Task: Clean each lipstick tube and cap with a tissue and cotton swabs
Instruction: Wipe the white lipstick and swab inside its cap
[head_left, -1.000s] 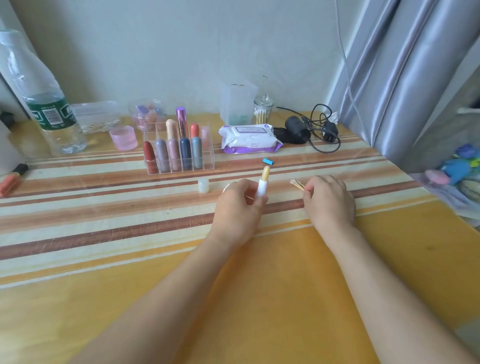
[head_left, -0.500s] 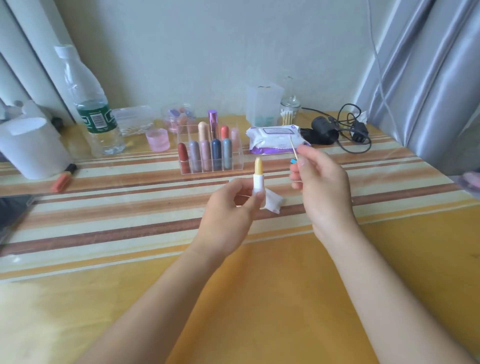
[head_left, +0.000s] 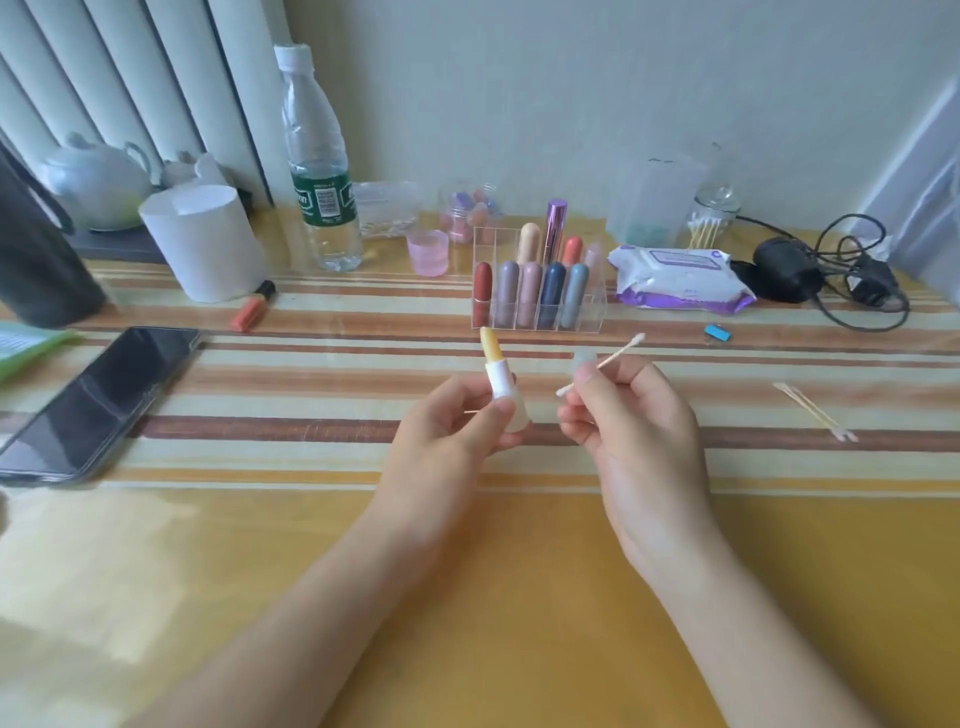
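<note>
The lipstick (head_left: 503, 382) is small and light. Its white case is hard and smooth, so it could slip. The yellow stick on top is soft and would likely smear or snap if pushed hard. The best place to hold it is low on the case, away from the yellow part. The left hand (head_left: 447, 436) does just that. Its thumb and fingers wrap round the bottom of the case, and the yellow tip points to about 12 o'clock. The lipstick is up in the air above the counter (head_left: 519, 597).

The cotton swab (head_left: 613, 356) is very light. It is a thin stick with soft, fluffy ends, and it may bend. The right hand (head_left: 636, 421) pinches it near the middle with thumb and fingers. One end points to 2 o'clock. The other points to 8 o'clock, near the lipstick but not touching it.

A little clear cap (head_left: 584, 358) peeks out behind the right thumb. I cannot tell if it is held. More lipsticks stand in a clear box (head_left: 540, 312) at 12 o'clock.
</note>
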